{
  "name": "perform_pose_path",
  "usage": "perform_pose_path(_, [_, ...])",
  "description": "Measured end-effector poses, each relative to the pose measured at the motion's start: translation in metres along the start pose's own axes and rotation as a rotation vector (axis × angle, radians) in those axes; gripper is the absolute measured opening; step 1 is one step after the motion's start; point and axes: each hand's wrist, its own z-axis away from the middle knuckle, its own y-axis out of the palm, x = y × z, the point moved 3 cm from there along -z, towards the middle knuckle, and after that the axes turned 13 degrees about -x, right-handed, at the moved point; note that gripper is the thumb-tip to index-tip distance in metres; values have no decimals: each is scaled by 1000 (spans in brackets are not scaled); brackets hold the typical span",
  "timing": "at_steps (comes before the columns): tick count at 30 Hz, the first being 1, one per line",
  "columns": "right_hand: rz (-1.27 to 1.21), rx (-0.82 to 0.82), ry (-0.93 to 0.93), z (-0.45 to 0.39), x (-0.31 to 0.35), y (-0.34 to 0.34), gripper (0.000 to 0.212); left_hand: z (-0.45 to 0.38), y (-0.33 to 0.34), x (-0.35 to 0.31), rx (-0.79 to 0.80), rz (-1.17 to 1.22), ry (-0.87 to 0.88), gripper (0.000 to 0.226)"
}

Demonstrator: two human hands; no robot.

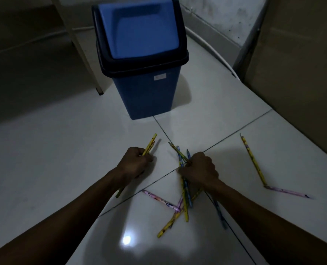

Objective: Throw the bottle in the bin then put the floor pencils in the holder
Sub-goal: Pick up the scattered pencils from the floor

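Loose pencils on tiled floor, both hands fisted on pencils, left hand, right hand, blue bin beyond

Bin behind pencils scattered on floor.

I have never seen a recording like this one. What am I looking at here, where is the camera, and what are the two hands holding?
There is no machine here. One camera sits on a person's head and looks down at their own bare arms. The left hand is closed around yellow pencils. The right hand grips a bundle of blue and yellow pencils. More loose pencils, yellow, pink and blue, lie scattered on the glossy white tiled floor. Behind them stands a blue plastic bin with a swing lid, its lid closed. No bottle and no pencil holder are in view.
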Motion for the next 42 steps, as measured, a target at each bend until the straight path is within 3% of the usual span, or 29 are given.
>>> perform_pose_path(6, [-211, 58, -12, -6, -2, -10, 54, 3, -2, 3, -2, 36, -2, 13])
perform_pose_path(12, [-404, 37, 189, -15, -7, -33, 20, 7, 12, -2, 15, 24, 11, 23])
perform_pose_path(17, [-530, -35, 391, -19, -17, -46, 15, 2, 42, -6, -7, -87, 40, 40])
perform_pose_path(20, [-559, -32, 399, -16, -26, -48, 9, 0, 61, -8, -48, -180, 73, 55])
perform_pose_path(24, [-500, -47, 275, -15, -40, -45, 19, 4, 80, -15, -75, -242, 87, 57])
perform_pose_path(28, [-385, -81, 171, -16, -40, -42, 25, 1, 83, -16, -33, -298, 68, 40])
perform_pose_path(31, [-271, -121, 93, -18, -30, -37, 28, 2, 75, -21, 21, -205, -8, 24])
perform_pose_path(37, [-66, -111, 18, -18, -8, -23, 38, 6, 37, -43, 26, 66, -79, 22])
perform_pose_path(42, [21, -119, 10, -19, 0, -20, 38, 7, 16, -48, 7, 118, -82, 13])
